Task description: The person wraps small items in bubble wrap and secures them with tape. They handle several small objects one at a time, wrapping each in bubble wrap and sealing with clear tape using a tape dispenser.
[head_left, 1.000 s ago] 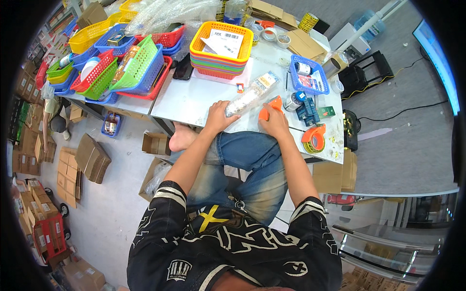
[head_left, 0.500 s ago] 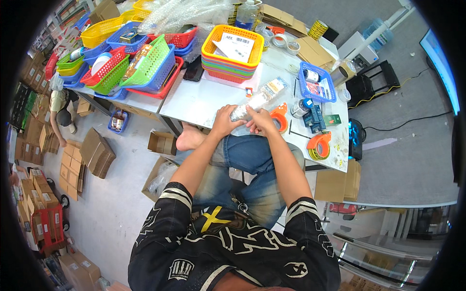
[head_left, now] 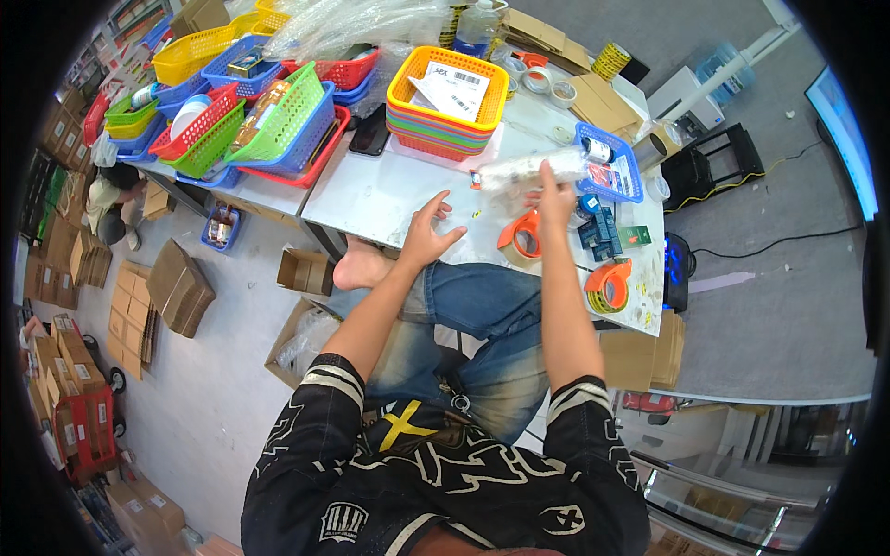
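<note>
My right hand (head_left: 553, 202) grips a long bundle wrapped in clear bubble wrap (head_left: 508, 173), held slantwise above the white table. The bundle is slightly blurred, and what lies inside it cannot be made out. My left hand (head_left: 429, 232) is apart from it, fingers spread and holding nothing, over the table's near edge. Below the right hand is an orange tape dispenser (head_left: 506, 243). Just to its right stand a dark-capped bottle (head_left: 583, 209) and dark blue boxes (head_left: 601, 233). A blue basket (head_left: 634, 190) with a bottle and packets sits behind them.
A stack of coloured baskets (head_left: 439, 139) with papers on top stands at the back, beside a black phone (head_left: 370, 132). More filled baskets (head_left: 295, 139) crowd the left. A second tape dispenser (head_left: 607, 286) lies at the right edge. An open carton (head_left: 306, 271) is on the floor.
The wrapped bundle has moved right and away from me in my right hand, turning more sideways. My left hand has let go of it and opened. A person at far left has shifted.
</note>
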`<state>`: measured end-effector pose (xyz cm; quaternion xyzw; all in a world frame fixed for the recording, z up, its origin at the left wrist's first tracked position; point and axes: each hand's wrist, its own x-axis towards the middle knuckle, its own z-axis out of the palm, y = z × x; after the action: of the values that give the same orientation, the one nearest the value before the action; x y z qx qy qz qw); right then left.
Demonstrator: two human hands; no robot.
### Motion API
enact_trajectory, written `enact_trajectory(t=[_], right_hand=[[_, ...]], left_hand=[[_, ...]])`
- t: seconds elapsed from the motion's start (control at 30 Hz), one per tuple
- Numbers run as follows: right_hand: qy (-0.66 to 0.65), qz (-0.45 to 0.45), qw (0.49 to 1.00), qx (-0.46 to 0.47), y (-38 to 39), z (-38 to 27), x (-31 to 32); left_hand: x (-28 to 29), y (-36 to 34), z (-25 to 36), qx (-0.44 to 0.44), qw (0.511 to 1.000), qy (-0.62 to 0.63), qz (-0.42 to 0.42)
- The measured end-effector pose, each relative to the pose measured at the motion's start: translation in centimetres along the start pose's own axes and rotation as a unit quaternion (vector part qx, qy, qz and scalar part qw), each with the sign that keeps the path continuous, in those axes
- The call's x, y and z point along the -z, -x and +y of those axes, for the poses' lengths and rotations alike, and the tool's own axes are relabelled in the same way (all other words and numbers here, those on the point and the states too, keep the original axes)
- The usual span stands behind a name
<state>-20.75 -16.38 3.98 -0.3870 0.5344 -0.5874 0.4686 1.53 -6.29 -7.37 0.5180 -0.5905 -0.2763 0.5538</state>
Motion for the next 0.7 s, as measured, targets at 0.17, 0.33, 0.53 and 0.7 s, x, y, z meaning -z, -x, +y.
enact_trajectory(t=[0.17,0.33,0.53,0.7], right_hand=[[0.108,0.016,0.994,-0.028,-8.3,-2.4,-1.3],[0.25,-0.029,0.955,-0.159,-13.7,-1.8,-4.7],[0.548,0.065,0.828,0.104,-11.1,2.9,-7.7],[0.625,-0.06,0.76,0.171,-7.5,3.6,-8.4]], left_hand=[[-0.4,0.0,0.1,-0.021,0.999,-0.022,0.043],[-0.5,-0.1,0.3,-0.031,0.998,-0.033,0.045],[-0.7,-0.2,0.9,-0.035,0.994,-0.103,0.011],[-0.7,-0.2,1.0,-0.046,0.993,-0.107,0.011]])
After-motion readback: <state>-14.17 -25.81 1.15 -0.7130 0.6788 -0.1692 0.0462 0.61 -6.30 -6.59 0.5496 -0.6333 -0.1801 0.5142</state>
